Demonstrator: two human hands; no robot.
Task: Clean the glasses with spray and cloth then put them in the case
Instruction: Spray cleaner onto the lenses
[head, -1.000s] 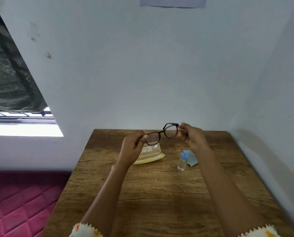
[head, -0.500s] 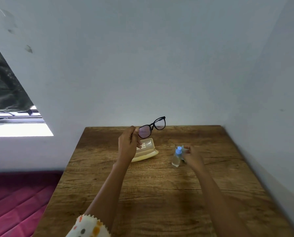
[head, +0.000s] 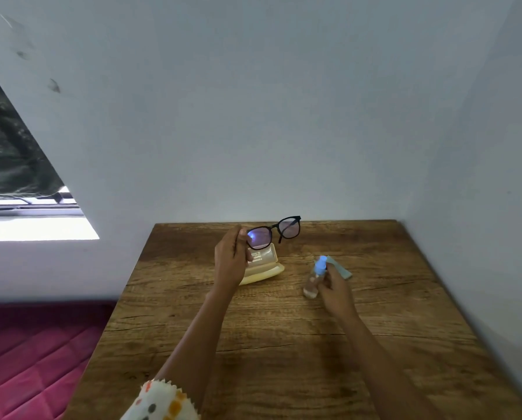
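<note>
The task is barely begun, as I judge it: the lenses show no spray or wiping, and no hand is on the cloth. The left grip (head: 230, 259) (the person's left hand) pinches the glasses (head: 273, 233) at the left end of their black frame. It holds them up in the air, lenses toward the camera, above the far middle of the wooden surface (head: 284, 344). Directly below them the pale yellow case (head: 264, 266) lies open on the surface, its left part hidden behind that hand.

To the right, apart from the glasses, the right grip (head: 334, 287) has its fingers curled round the small clear spray bottle (head: 315, 275) with the blue cap. The bottle is tilted, and I cannot tell whether its base is off the surface. Just beyond the bottle, farther and to the right, the pale blue-green cloth (head: 341, 268) lies flat on the surface.

Done, by the look of it: glasses in hand, case open and ready, bottle taken hold of. Left to do: bring the bottle to the lenses and spray, set it down, take the cloth and wipe both lenses, fold the arms, and lay the glasses in the case.
</note>
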